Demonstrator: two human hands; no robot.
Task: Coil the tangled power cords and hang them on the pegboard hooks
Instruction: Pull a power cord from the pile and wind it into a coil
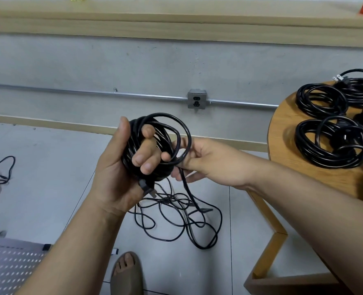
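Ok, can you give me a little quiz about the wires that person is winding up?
1. True or false: the left hand grips a coil of black power cord.
2. Where do the finished coils lie? A on the round wooden table; B on the pegboard; C in a drawer.
3. Fill the gap: the right hand pinches the cord's loose run, which trails down to the ____.
Key: 1 true; 2 A; 3 floor.
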